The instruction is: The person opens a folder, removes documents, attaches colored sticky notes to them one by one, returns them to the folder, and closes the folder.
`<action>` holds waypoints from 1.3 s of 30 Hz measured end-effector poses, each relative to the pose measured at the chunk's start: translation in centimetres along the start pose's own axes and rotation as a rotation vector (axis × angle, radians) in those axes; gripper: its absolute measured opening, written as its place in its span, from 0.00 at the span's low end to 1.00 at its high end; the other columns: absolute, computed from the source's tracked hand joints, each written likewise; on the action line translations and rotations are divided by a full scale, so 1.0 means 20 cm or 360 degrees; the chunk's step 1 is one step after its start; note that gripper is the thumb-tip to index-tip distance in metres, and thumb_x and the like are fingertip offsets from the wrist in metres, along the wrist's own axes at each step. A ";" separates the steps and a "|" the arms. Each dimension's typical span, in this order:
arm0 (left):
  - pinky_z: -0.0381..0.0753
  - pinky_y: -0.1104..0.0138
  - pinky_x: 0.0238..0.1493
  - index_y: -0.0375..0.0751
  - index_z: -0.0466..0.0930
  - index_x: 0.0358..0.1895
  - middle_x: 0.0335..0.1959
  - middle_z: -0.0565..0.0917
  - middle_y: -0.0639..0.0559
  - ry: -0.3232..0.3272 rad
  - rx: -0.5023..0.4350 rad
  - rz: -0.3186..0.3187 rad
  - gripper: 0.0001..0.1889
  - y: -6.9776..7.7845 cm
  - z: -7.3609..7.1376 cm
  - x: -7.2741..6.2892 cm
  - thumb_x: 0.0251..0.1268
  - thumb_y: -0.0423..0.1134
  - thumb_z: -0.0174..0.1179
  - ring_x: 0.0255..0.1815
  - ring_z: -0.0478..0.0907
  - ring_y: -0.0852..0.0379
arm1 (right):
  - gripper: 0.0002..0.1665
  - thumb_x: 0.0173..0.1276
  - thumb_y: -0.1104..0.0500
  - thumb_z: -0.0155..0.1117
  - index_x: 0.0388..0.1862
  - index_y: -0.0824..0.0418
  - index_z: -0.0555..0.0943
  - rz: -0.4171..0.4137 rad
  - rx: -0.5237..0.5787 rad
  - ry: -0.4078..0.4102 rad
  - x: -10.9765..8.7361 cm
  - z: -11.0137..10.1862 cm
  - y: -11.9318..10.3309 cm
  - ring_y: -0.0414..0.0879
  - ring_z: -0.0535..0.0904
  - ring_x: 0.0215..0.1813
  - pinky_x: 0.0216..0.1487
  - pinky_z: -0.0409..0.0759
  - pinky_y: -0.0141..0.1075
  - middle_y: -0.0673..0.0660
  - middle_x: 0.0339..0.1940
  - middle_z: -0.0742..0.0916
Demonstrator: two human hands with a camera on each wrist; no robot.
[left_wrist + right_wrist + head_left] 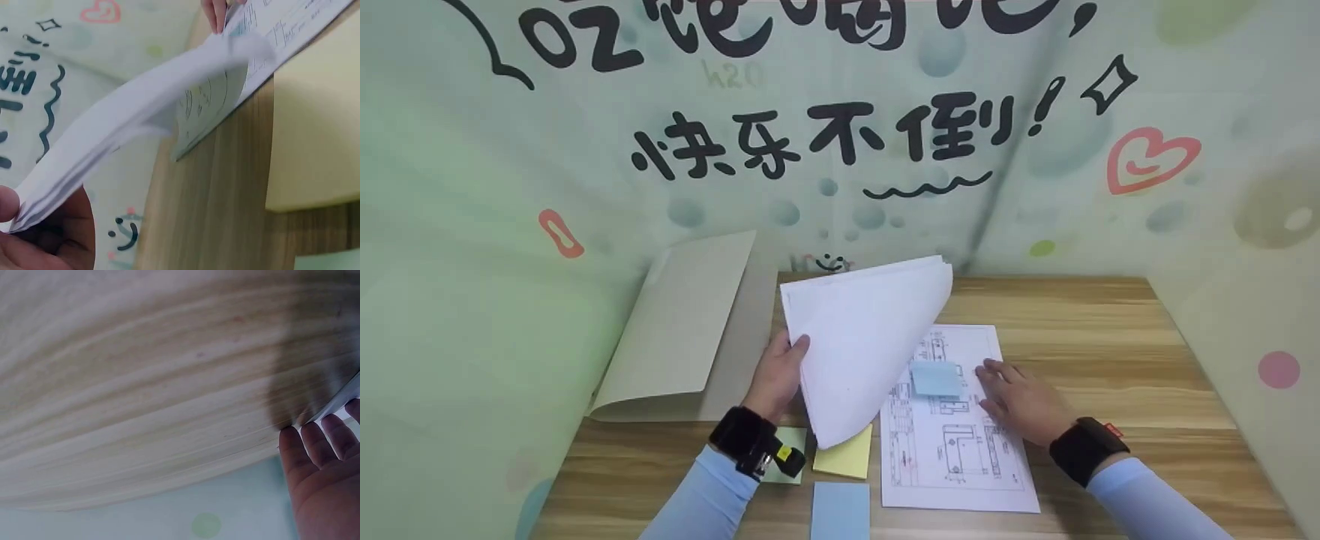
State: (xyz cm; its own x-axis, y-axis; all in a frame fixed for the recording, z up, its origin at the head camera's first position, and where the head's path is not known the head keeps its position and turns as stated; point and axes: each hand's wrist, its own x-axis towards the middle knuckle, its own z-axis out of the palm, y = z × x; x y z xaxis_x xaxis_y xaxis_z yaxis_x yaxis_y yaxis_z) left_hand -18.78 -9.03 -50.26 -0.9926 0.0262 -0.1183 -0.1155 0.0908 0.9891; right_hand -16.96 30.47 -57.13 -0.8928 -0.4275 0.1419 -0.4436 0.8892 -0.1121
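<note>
My left hand (776, 379) pinches a small stack of white paper (862, 345) by its left edge, thumb on top. The sheets hang bent above the table, their lower corner over the sticky notes. In the left wrist view the stack (121, 107) curves away from the thumb, and line drawing shows on its underside. A sheet with a technical drawing (915, 465) lies on the table, partly overlapped by the raised stack. A light blue sticky note (936, 379) is on it. My right hand (1026, 401) rests at its right edge, fingers extended (289, 444) along the paper.
A beige folder (682, 322) stands partly open at the back left. Near the front lie a yellow sticky pad (844, 459), a blue pad (840, 511) and a green pad (789, 472), partly behind my left wrist. A printed backdrop (840, 217) rises behind the wooden table (1110, 322).
</note>
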 end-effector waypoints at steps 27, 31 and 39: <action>0.83 0.68 0.46 0.48 0.74 0.64 0.52 0.87 0.49 -0.0608 0.0853 0.0476 0.19 0.03 0.50 -0.30 0.85 0.49 0.40 0.40 0.81 0.64 | 0.25 0.68 0.57 0.69 0.62 0.65 0.81 0.0015 0.0229 0.0134 0.04 -0.05 0.09 0.60 0.81 0.55 0.57 0.80 0.56 0.64 0.55 0.83; 0.83 0.67 0.46 0.48 0.73 0.67 0.44 0.88 0.50 -0.0668 0.1093 0.0588 0.20 0.01 0.58 -0.32 0.84 0.49 0.40 0.37 0.81 0.66 | 0.25 0.75 0.62 0.60 0.68 0.70 0.74 0.0126 0.0475 0.0067 0.05 -0.09 0.13 0.66 0.79 0.62 0.65 0.75 0.60 0.70 0.60 0.82; 0.85 0.64 0.47 0.50 0.75 0.66 0.39 0.88 0.55 -0.0722 0.1485 0.0733 0.19 -0.04 0.71 -0.35 0.83 0.48 0.44 0.40 0.85 0.61 | 0.29 0.86 0.53 0.41 0.77 0.66 0.60 0.0491 0.0949 -0.0130 0.06 -0.19 0.22 0.72 0.73 0.68 0.69 0.69 0.65 0.78 0.68 0.75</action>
State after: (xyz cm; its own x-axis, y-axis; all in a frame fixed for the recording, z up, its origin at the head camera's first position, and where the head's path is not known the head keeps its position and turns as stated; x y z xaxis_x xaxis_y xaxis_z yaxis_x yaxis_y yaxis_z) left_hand -11.18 4.85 -51.53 -0.8069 0.5899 0.0314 0.5179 0.6808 0.5179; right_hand -19.73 34.35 -53.77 -0.9782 -0.2000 -0.0560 -0.1135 0.7405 -0.6624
